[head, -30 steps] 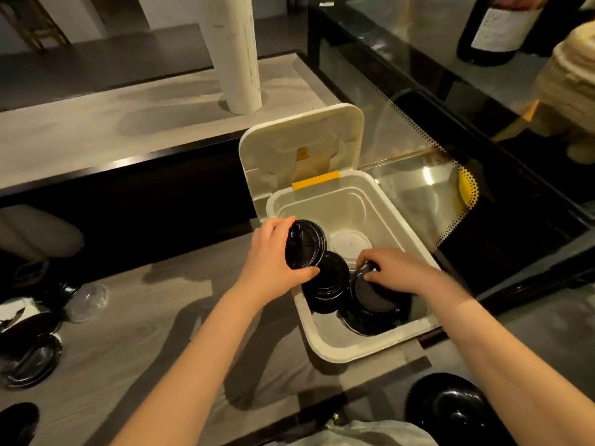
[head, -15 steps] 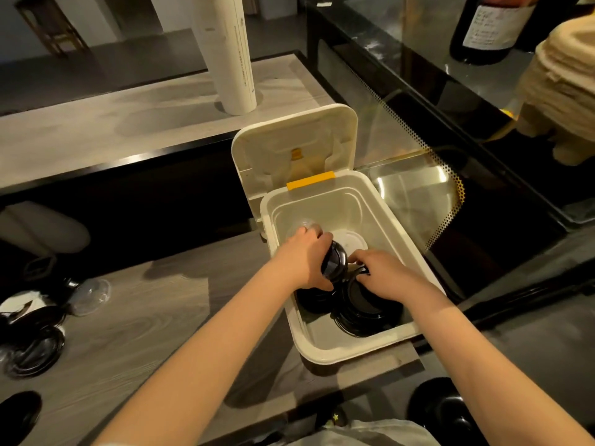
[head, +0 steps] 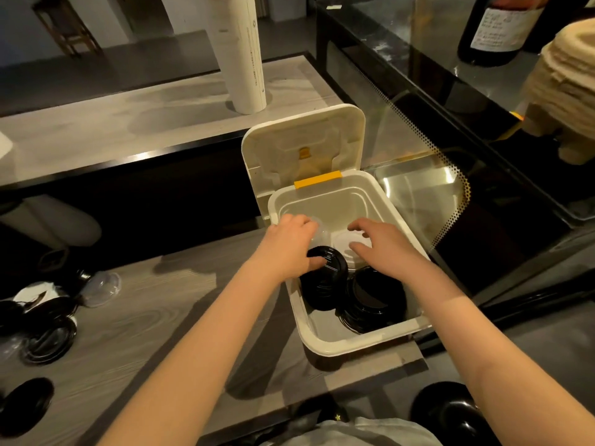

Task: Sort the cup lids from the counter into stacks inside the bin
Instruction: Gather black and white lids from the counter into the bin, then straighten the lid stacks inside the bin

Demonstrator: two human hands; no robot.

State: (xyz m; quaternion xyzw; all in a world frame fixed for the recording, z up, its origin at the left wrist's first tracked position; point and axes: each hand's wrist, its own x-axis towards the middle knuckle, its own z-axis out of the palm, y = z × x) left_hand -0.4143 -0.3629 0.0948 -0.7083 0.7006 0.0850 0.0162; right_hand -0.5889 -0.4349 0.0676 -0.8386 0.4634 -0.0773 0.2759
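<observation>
A cream bin point(head: 322, 344) with its hinged cover point(head: 302, 143) up stands on the grey counter point(head: 128, 333). Inside, a stack of small black lids point(head: 325, 284) sits front left, a stack of wider black lids point(head: 373, 300) front right, a white lid point(head: 346, 244) behind them and a clear lid point(head: 318, 228) at the back left. My left hand point(head: 286, 246) hangs over the bin's left side with loosely bent fingers, its thumb touching the top small black lid. My right hand point(head: 383, 246) hovers over the white lid, fingers spread, holding nothing.
Loose black lids point(head: 48, 341) point(head: 25, 403) and a clear lid point(head: 101, 288) lie at the counter's left end. A black bowl point(head: 447, 410) sits low right. A white tube point(head: 241, 59) stands behind the bin, a glass case point(head: 418, 194) to its right.
My left hand lowered its small black lid onto the left stack and let go. My right hand lifted off the wide black stack and moved back over the white lid.
</observation>
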